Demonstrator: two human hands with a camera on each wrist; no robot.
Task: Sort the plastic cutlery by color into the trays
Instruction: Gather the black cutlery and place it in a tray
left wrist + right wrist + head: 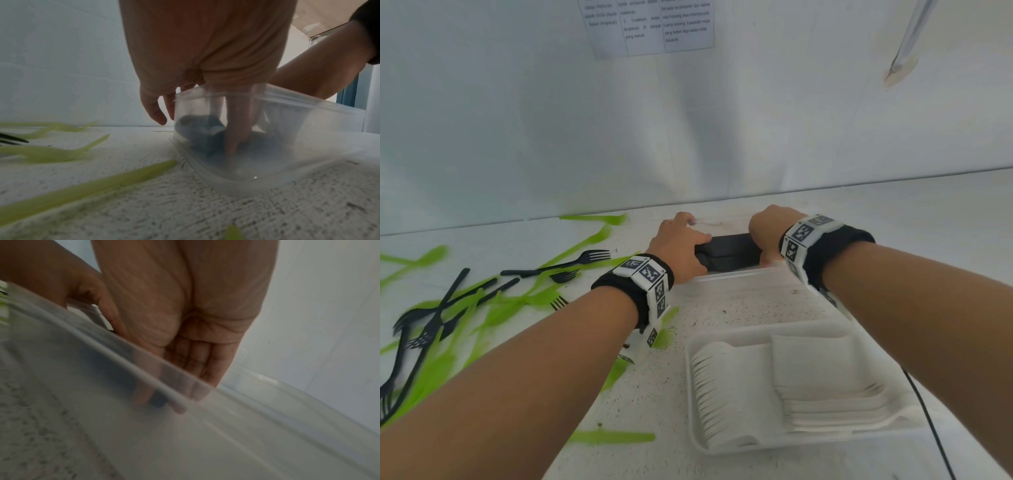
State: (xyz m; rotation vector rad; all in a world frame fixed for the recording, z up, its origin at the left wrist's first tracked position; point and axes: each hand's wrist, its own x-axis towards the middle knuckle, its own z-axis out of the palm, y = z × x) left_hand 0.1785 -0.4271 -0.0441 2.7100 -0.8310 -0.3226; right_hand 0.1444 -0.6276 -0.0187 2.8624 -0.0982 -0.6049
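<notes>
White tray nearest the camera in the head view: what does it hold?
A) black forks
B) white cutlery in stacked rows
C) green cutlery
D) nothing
B: the white tray holds rows of white cutlery, while the green cutlery and black forks lie loose on the table to the left.

Soft, even daylight, no hard shadows. The head view is smeared at its edges, green cutlery (431, 329) streaked. Both wrist views are hazy, the tub (287, 138) foggy.
</notes>
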